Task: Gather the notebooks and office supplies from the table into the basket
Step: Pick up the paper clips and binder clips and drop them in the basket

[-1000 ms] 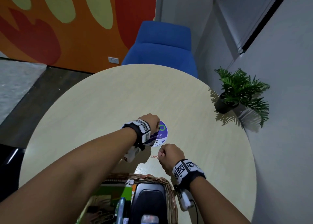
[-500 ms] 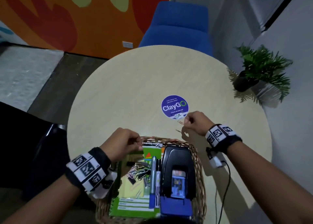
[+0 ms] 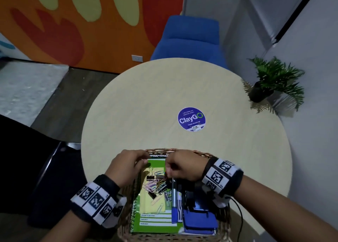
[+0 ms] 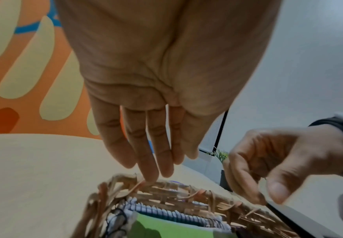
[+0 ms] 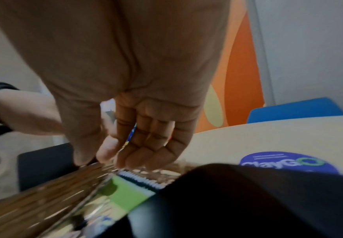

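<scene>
Both hands are hovering over the far end of the basket point(image 3: 126, 230). The left hand point(image 3: 126, 165) is holding nothing, its fingers point(image 4: 154, 162) hanging straight and relaxed with the tips touching the wicker rim. The right hand point(image 3: 182, 165) is curling thumb against fingertips in a pinch just above the contents; whether anything thin is caught in that pinch cannot be told, as the wrist view is blurred.

Going down in size: the round pale table point(image 3: 146, 99) is carrying the basket at its near edge and a purple ClayGo sticker point(image 3: 191, 118) well beyond it. Inside the basket, a green spiral notebook point(image 3: 155, 221) is lying flat along the left, and a black and blue hole punch point(image 3: 199, 218) is sitting on the right. Between them two markers point(image 3: 174, 205) are lying lengthwise. A yellow sticky pad point(image 3: 148, 203) is resting on the notebook, with binder clips point(image 3: 150, 177) and a heap of coloured paper clips point(image 3: 157, 186) scattered over it.
</scene>
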A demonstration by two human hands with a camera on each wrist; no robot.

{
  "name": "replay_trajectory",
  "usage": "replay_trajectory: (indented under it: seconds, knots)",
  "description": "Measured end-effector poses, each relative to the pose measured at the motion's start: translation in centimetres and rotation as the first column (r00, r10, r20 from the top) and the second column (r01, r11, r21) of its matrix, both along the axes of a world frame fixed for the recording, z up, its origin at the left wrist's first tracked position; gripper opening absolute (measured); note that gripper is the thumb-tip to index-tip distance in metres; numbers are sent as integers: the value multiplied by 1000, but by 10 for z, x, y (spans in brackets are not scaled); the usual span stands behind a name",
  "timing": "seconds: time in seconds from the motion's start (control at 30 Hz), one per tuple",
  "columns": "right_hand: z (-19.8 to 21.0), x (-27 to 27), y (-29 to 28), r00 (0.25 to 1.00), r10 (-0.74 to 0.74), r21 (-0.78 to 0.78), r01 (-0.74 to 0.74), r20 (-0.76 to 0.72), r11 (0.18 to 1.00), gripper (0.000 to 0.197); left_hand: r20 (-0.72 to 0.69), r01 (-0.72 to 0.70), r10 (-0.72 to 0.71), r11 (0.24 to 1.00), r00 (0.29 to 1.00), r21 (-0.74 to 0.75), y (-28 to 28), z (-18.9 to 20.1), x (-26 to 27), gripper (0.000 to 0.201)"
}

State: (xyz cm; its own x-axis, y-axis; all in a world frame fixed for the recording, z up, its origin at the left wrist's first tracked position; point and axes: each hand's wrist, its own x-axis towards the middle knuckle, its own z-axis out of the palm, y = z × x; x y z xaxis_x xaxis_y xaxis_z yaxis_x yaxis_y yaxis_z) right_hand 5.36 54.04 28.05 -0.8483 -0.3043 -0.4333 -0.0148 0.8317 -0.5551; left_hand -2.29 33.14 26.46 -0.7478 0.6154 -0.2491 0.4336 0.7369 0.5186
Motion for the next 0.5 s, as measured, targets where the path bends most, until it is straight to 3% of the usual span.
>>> replay_trajectory:
  seconds: [0.07, 0.17, 0.23, 0.3, 0.37, 0.5]
  knots:
    - [-3, -5, 14, 998, -64, -35, 64, -10, 997, 6, -18, -24, 24, 1000, 1000, 5, -1, 1, 0, 20]
    - [-10, -29, 63, 938, -313, -106, 300, -147, 948, 6, -13, -59, 60, 997, 998, 53, -4, 5, 7, 25]
    - [-19, -51, 98, 881, -403, -24, 410, -249, 912, 11, 30, -93, 91, 991, 995, 99, -9, 6, 13, 40]
    - [-34, -72, 124, 896, -379, 172, 421, -234, 890, 26, 66, -135, 128, 984, 990, 114, -15, 5, 21, 48]
    - [-52, -89, 135, 945, -286, 312, 322, -156, 894, 36, 89, -171, 162, 978, 983, 116, -20, 5, 29, 49]
    - [-85, -101, 133, 992, -19, 460, 76, -127, 885, 29, 138, -230, 214, 967, 967, 111, -29, 9, 42, 49]
